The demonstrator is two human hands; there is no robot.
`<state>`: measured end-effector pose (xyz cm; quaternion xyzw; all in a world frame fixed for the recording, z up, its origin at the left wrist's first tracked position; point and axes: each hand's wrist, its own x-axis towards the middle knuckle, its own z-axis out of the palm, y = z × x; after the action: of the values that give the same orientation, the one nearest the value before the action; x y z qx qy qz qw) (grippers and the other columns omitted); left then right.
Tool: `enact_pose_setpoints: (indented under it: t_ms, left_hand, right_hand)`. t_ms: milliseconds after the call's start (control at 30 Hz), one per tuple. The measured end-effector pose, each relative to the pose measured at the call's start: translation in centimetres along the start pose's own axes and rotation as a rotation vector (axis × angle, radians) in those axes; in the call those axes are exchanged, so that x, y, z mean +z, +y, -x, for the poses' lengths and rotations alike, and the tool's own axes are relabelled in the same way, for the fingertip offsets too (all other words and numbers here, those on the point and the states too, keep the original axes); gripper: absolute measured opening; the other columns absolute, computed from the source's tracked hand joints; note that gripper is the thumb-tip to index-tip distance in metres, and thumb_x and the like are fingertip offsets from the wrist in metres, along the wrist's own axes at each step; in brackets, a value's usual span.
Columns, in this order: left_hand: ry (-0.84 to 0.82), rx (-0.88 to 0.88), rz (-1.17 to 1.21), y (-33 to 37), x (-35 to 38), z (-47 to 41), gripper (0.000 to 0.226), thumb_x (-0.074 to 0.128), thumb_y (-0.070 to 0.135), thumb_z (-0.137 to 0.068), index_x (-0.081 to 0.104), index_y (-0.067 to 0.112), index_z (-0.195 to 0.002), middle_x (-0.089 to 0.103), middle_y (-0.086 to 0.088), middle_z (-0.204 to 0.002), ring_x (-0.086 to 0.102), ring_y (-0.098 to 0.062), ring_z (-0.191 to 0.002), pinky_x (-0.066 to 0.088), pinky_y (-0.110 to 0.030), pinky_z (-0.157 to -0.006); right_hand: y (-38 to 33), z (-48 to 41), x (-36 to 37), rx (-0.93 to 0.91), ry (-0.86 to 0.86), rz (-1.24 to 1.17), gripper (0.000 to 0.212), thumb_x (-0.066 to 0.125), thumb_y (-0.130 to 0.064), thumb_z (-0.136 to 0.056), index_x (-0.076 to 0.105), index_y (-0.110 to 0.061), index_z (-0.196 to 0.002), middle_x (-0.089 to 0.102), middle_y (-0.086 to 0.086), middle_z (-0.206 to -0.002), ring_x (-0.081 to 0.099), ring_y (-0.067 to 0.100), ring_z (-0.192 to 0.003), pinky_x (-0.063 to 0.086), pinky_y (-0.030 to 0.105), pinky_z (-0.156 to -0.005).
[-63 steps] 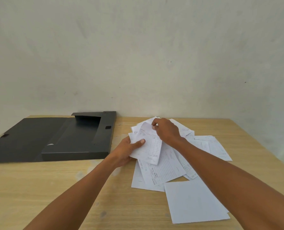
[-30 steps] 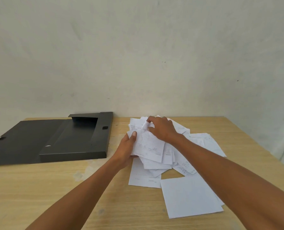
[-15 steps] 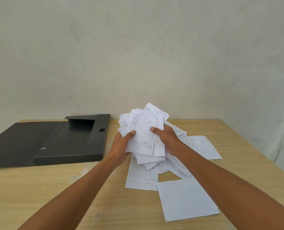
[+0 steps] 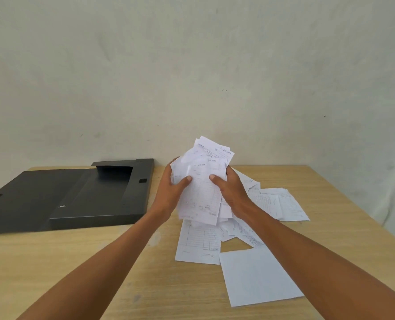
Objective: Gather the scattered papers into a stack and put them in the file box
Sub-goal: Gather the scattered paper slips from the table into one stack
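An uneven bundle of white printed papers (image 4: 204, 179) is held upright above the table, its sheets fanning out at the top. My left hand (image 4: 168, 192) grips its left edge and my right hand (image 4: 232, 192) grips its right edge, both thumbs on the front sheet. Under and around the hands, loose papers still lie on the wooden table: a form sheet (image 4: 199, 244), a blank sheet (image 4: 259, 276) nearest me, and printed sheets (image 4: 282, 204) to the right. The black file box (image 4: 104, 195) lies open to the left of my hands, its lid (image 4: 25, 195) spread flat.
The table (image 4: 76, 262) stands against a pale wall (image 4: 192, 77). Its right edge runs diagonally at the far right of the view. Bare wood lies between the file box and me.
Both hands have lifted the gathered bundle off the table and turned it upright. Fewer sheets now lie in the pile beneath, and the hands have squeezed the bundle's sides closer.
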<state>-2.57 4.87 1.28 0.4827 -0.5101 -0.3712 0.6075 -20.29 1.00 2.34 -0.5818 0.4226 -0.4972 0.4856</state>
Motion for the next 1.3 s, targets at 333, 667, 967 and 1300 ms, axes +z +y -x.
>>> enact_pose_setpoints:
  t_ms: [333,667,967,1300]
  left_hand:
    - [-0.013,-0.018,0.004,-1.6,2.0,1.0,0.050,0.071,0.032,-0.094,0.047,0.034,-0.138,0.066,0.013,-0.126,0.070,-0.014,-0.109,0.062,-0.028,-0.076]
    - [-0.021,0.060,-0.118,-1.3,1.5,1.3,0.068,0.070,0.037,-0.094,0.023,0.033,-0.143,0.054,0.021,-0.131,0.069,-0.007,-0.105,0.062,-0.025,-0.074]
    - [-0.065,0.024,-0.118,-1.9,2.1,1.5,0.051,0.066,0.036,-0.096,0.035,0.033,-0.136,0.060,0.015,-0.126,0.072,-0.005,-0.098,0.061,-0.023,-0.070]
    - [0.013,0.081,-0.300,-2.8,1.5,1.7,0.072,0.074,0.055,-0.083,0.034,0.033,-0.139,0.041,0.012,-0.139,0.053,-0.010,-0.125,0.055,-0.021,-0.088]
  right_hand:
    - [-0.8,0.1,-0.6,-0.011,-0.032,-0.094,0.030,0.064,-0.018,-0.094,0.061,-0.025,-0.123,0.074,-0.006,-0.112,0.071,0.014,-0.104,0.058,0.034,-0.086]
    - [0.0,-0.2,0.4,-0.007,0.035,-0.166,0.034,0.069,-0.021,-0.089,0.061,-0.019,-0.122,0.073,-0.001,-0.114,0.071,0.017,-0.105,0.058,0.041,-0.092]
    - [0.6,0.3,0.5,-0.021,0.016,-0.106,0.042,0.067,-0.036,-0.088,0.055,-0.025,-0.127,0.071,-0.004,-0.118,0.070,0.016,-0.108,0.057,0.046,-0.092]
    - [1.1,1.0,0.3,-0.019,-0.059,0.025,0.047,0.072,-0.038,-0.086,0.054,-0.024,-0.128,0.070,-0.004,-0.119,0.068,0.013,-0.109,0.057,0.042,-0.094]
